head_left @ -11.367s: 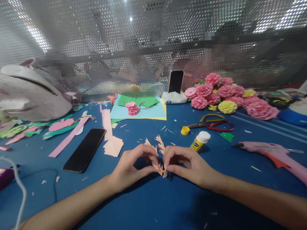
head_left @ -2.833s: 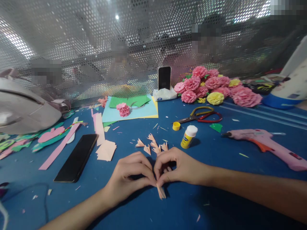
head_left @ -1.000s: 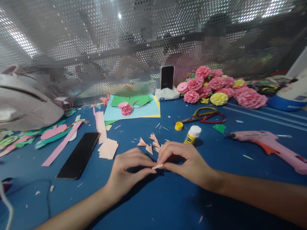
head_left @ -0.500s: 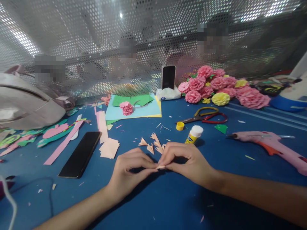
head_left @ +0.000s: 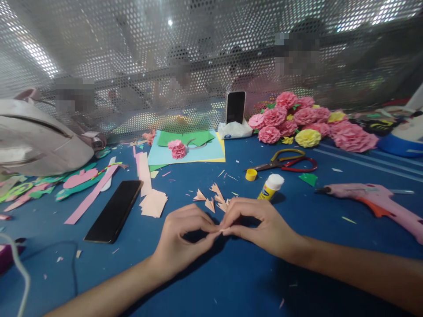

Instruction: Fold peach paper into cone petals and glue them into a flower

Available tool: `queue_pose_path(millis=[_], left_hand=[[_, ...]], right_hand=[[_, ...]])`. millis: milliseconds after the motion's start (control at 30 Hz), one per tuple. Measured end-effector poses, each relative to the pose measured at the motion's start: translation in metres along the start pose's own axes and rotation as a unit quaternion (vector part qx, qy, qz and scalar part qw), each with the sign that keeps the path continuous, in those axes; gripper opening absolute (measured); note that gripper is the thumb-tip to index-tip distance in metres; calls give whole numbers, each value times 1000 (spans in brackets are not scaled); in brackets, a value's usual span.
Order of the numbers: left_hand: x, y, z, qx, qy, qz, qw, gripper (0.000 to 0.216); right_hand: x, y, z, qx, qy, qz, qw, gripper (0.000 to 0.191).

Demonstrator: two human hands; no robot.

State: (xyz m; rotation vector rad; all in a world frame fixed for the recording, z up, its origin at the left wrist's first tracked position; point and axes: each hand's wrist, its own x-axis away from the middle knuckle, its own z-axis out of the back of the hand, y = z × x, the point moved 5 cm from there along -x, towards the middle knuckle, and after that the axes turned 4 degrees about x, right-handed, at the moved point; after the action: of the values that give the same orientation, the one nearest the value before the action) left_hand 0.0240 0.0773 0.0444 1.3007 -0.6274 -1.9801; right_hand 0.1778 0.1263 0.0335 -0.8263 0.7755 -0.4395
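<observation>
My left hand and my right hand meet low over the blue table, fingertips pinched together on a small folded peach paper piece, which the fingers mostly hide. Just behind the hands lie several folded peach paper petals. A glue stick stands tilted to the right of them, its yellow cap off beside it. A stack of peach paper squares lies to the left.
A black phone lies flat at left, beside pink paper strips. Scissors, a pink glue gun, a heap of paper flowers, coloured sheets, a propped phone and a grey bag ring the table. A perforated screen stands behind.
The small peach piece has been folded tighter between my fingertips and now barely shows. Both hands stay in the same spot; the view has shifted slightly.
</observation>
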Motion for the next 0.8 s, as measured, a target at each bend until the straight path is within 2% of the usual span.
queue_pose_path(millis=[200,400,533,800], left_hand=[[0,4,-2,-10,-2,-23,1000,8],[0,-3,4,2,29,25,999,8],[0,-8,7,17,48,64,997,8],[1,-10,10,18,52,66,996,9]], right_hand=[[3,6,-3,-20,3,16,1000,15],[-1,4,3,-26,4,-34,999,8],[-2,0,6,-34,15,-36,999,8],[-2,3,5,-35,2,-51,998,6]])
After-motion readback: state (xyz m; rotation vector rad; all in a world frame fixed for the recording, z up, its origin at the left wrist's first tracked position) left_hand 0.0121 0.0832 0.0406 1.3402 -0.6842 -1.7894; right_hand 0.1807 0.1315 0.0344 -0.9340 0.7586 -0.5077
